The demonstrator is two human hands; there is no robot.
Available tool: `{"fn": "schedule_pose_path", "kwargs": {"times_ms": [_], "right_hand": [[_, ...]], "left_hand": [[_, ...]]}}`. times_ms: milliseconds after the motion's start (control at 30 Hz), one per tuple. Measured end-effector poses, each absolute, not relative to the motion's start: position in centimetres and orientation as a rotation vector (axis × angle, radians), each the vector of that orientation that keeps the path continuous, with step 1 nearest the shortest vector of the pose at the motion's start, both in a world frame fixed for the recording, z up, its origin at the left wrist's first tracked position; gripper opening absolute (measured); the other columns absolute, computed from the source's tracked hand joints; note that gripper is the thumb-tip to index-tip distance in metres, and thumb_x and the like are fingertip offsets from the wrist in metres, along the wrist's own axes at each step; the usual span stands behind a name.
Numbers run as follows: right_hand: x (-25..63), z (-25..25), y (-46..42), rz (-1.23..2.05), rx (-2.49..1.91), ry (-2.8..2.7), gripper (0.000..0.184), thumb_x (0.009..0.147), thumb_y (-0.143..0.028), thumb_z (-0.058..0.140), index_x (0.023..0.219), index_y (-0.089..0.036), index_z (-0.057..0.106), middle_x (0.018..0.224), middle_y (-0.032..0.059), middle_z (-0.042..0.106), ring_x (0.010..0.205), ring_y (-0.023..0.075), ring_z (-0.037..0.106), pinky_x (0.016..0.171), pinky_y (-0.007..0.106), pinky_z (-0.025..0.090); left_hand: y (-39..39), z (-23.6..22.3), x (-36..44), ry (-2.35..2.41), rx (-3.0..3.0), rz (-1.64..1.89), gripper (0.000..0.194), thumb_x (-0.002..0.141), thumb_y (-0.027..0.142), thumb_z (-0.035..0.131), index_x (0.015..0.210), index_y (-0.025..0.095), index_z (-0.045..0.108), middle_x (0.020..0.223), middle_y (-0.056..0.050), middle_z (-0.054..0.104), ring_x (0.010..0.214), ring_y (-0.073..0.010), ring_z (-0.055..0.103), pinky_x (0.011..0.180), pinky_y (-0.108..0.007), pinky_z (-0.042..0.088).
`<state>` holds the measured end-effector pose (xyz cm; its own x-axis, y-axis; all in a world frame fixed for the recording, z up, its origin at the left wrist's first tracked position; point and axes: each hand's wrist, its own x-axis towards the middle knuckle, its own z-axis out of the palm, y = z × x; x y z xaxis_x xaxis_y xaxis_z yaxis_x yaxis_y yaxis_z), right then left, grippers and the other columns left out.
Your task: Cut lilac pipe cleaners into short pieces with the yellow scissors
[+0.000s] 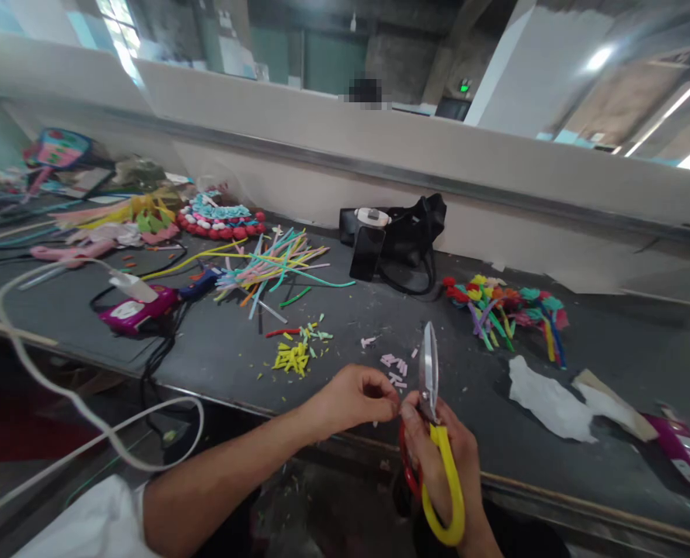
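My right hand [438, 457] is wrapped around a pair of scissors [429, 364] with one yellow and one red handle. The silver blades point upward and look closed together. Just to the left, my left hand [362, 395] is curled, thumb and fingertips pressed together close to the right hand; whatever may be in that pinch is hidden. Short pale pink cut pieces [397, 366] lie on the dark table right behind the hands. A pile of yellow cut pieces [291, 358] is further left, with a few green bits and a red strip [283, 332] beside it.
Long coloured strips [281, 263] lie in a loose heap behind the yellow pile. A phone [367, 252] leans on a black bag [415, 232]. Finished-looking coloured bundles [501, 306] and white paper [548, 399] are at right. A purple device [139, 310] with cables sits left.
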<state>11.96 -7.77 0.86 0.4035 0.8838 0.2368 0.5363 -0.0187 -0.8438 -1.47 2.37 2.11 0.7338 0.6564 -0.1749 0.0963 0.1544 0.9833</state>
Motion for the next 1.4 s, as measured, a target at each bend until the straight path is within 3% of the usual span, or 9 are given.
{"fn": "schedule_pose_path", "kwargs": {"times_ms": [267,433,567,800,1400], "right_hand": [[11.7,1.5,-7.9,0.702,-1.632,-1.228,0.03,0.088,-0.047,0.052,0.078,-0.02,0.057,0.051,-0.007,0.043,0.042,0.0085,0.041,0.043,0.018,0.037],[11.9,1.3,-7.8,0.397,-1.75,-1.321,0.032,0.089,-0.048,0.049,0.087,-0.019,0.063,0.068,0.0003,0.063,0.058,0.0138,0.059,0.057,0.021,0.046],[11.9,0.0,-8.1,0.278,-1.797,-1.461,0.029,0.091,-0.048,0.048,0.094,-0.021,0.06,0.081,0.0019,0.069,0.066,0.015,0.064,0.062,0.021,0.046],[10.6,-1.4,-8.4,0.232,-1.905,-1.528,0.031,0.09,-0.053,0.047,0.094,-0.024,0.059,0.065,-0.0025,0.063,0.055,0.0146,0.059,0.055,0.022,0.042],[9.9,-2.1,-8.5,0.292,-1.796,-1.539,0.027,0.092,-0.045,0.048,0.092,-0.021,0.062,0.062,-0.0027,0.062,0.05,0.0114,0.057,0.054,0.019,0.044]], "left_hand": [[2.8,1.8,-1.6,0.583,1.241,0.354,0.012,0.061,0.022,0.07,0.062,0.014,0.062,0.055,0.005,0.051,0.054,-0.0066,0.039,0.055,-0.021,0.031],[2.8,2.0,-1.5,0.637,1.128,0.555,0.012,0.059,0.023,0.07,0.062,0.014,0.064,0.057,0.003,0.055,0.055,-0.0085,0.044,0.057,-0.022,0.034],[3.3,2.1,-1.4,0.675,0.966,0.852,0.006,0.061,0.018,0.068,0.063,0.014,0.064,0.059,0.003,0.056,0.057,-0.008,0.044,0.059,-0.022,0.033],[3.2,2.1,-1.0,0.637,0.734,1.039,0.006,0.062,0.017,0.07,0.063,0.014,0.065,0.062,0.001,0.058,0.062,-0.0099,0.049,0.068,-0.024,0.038],[2.2,2.6,-0.8,0.554,0.579,0.972,0.012,0.062,0.021,0.074,0.066,0.013,0.066,0.062,0.0,0.059,0.06,-0.0104,0.053,0.066,-0.025,0.041]]}}
